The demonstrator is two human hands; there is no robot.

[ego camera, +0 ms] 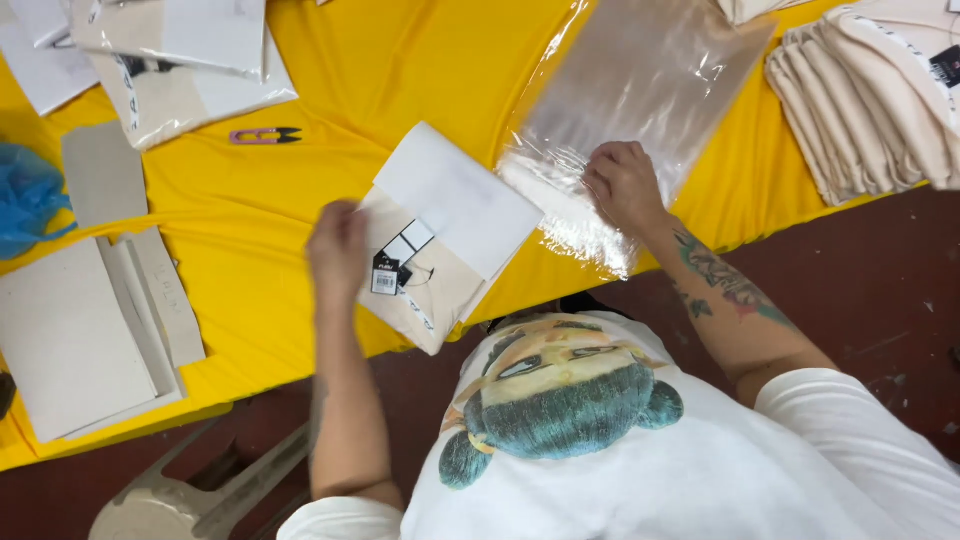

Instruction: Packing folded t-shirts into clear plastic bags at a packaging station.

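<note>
hands at work over a yellow table (330,90)

left hand (337,247) grips the near-left edge of a folded cream garment (440,285) mid-table; right hand (622,183), fingers curled, pinches the clear plastic bag (640,90) just right of it. purple snips (265,135) lie far left.

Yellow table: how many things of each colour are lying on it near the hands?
Clear: 1, the plastic bag
Cream: 1, the folded garment
White: 1, the paper sheet
Pink: 1, the thread snips
Blue: 1, the blue bag
Total: 5
</note>
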